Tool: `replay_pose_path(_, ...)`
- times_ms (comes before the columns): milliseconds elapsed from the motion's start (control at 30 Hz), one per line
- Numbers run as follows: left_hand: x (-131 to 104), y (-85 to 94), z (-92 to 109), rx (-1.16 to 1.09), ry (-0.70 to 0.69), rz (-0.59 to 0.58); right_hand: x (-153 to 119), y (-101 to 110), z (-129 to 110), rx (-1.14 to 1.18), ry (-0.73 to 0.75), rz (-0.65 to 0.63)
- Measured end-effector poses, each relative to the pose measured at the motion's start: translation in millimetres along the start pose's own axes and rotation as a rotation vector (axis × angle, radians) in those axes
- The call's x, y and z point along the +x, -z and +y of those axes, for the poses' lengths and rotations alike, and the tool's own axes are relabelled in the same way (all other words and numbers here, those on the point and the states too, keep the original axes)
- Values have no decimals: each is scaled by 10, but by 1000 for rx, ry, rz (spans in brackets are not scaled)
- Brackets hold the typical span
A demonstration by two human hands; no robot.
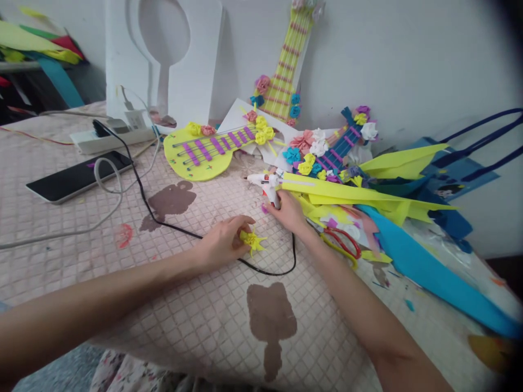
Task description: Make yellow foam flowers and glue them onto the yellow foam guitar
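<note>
A small yellow paper flower [253,241] with pointed petals is pinched in the fingers of my left hand [224,239], low over the quilted cloth. Up and to the right, my right hand [289,211] is closed around the handle of a white glue gun [269,188], whose dark nozzle points left. From the gun a black cord [265,270] loops under my left hand toward the power strip. Just behind the gun lies a yellow guitar-shaped craft [204,158] with purple strips, strings and paper flowers.
Red-handled scissors [343,242], yellow paper sheets [368,196] and a long blue strip [425,272] crowd the right side. A phone [81,177] and a power strip [110,140] lie left. Flowered guitar crafts [281,76] and a white foam board [196,65] stand against the wall.
</note>
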State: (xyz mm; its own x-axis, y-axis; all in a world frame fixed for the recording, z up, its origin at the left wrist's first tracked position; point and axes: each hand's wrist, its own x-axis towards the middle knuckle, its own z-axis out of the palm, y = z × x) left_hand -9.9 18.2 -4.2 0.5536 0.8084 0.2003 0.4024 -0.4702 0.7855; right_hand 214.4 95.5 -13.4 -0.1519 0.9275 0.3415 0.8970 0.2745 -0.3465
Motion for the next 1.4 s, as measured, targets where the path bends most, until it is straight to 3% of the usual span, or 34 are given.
replay_pose_path(567, 0, 1, 1, -16, -1, -8, -171, 220, 81, 145, 38, 20)
replay_pose_path(700, 3, 8, 13, -2, -1, -10, -344, 328, -34, 260, -3, 157)
replay_pose_path(800, 0, 2, 8, -13, -3, -9, -605, 441, -223, 366, 12, 177)
replay_pose_path(1033, -4, -13, -5, -28, -24, 3, -1159, 435, -538, 372, 320, -30)
replay_pose_path(1400, -2, -2, 12, -13, -37, 17, -1181, 326, -494, 194, 434, -112)
